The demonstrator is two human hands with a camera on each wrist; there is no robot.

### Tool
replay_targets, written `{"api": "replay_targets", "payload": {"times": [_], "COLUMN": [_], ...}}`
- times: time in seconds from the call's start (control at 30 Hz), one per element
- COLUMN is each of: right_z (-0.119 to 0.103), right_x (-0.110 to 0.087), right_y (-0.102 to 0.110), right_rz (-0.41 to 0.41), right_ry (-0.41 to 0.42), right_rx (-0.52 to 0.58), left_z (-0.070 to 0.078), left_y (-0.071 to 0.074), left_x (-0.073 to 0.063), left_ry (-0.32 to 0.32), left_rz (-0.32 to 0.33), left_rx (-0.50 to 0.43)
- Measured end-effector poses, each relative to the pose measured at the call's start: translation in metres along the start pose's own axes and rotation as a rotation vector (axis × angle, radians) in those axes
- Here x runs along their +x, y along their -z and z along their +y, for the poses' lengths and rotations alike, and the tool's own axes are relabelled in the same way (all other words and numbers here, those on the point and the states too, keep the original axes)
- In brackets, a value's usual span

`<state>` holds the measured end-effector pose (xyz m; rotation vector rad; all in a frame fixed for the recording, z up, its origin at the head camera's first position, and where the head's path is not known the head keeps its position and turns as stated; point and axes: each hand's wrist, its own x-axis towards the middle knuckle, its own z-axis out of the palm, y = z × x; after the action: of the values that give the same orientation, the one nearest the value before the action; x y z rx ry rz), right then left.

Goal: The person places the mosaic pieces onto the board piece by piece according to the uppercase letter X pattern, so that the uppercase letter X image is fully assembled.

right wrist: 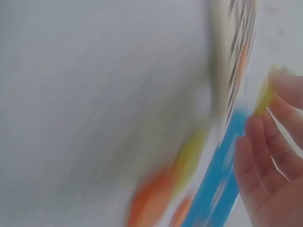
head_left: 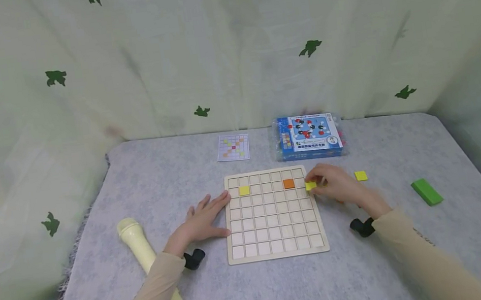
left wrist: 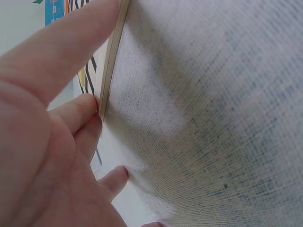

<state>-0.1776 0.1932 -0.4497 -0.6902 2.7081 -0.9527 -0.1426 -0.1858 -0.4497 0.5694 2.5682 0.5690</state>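
Observation:
A wooden grid board (head_left: 273, 219) lies in the middle of the table. In its upper rows sit a yellow square tile (head_left: 244, 190) and an orange square tile (head_left: 289, 183). With fingers spread, my left hand (head_left: 202, 223) touches the board's left edge; the left wrist view shows the thumb and fingertips against that rim. Between thumb and fingers, my right hand (head_left: 338, 186) pinches another yellow tile (right wrist: 264, 98), held at the board's upper right edge. Blurred orange pieces (right wrist: 150, 196) show below that hand in the right wrist view.
Behind the board lie a pattern card (head_left: 233, 147) and a blue box in clear wrap (head_left: 312, 136). A loose yellow tile (head_left: 361, 175) and a green block (head_left: 427, 192) are to the right. A cream microphone-shaped object (head_left: 138, 244) lies left, partly under the left forearm.

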Motion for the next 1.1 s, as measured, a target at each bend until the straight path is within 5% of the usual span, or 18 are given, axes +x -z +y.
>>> {"api": "replay_targets", "payload": {"times": [0.27,0.43,0.67,0.93,1.1], "right_z": [-0.056,-0.076,-0.084,-0.075,-0.067], "right_x": [0.05,0.068,0.072,0.067,0.059], "right_y": [-0.044,-0.061,-0.072,-0.069,-0.061], "right_rz": [-0.109,-0.153,-0.15,-0.099,-0.09], "right_ry": [0.139,0.11,0.061,0.165,0.128], "right_rx": [-0.035,-0.072,-0.105,-0.029,0.047], "left_z": [0.001,0.0,0.001,-0.002,-0.003], "left_y": [0.0,-0.001,-0.001,-0.001,-0.002], "left_x": [0.001,0.001,0.001,0.001,0.001], "left_ry": [-0.001,-0.009,-0.012,0.001,-0.004], "left_rz": [0.004,0.005,0.003,-0.003,0.001], "left_rx": [0.011,0.002,0.001,0.006,0.0]}}
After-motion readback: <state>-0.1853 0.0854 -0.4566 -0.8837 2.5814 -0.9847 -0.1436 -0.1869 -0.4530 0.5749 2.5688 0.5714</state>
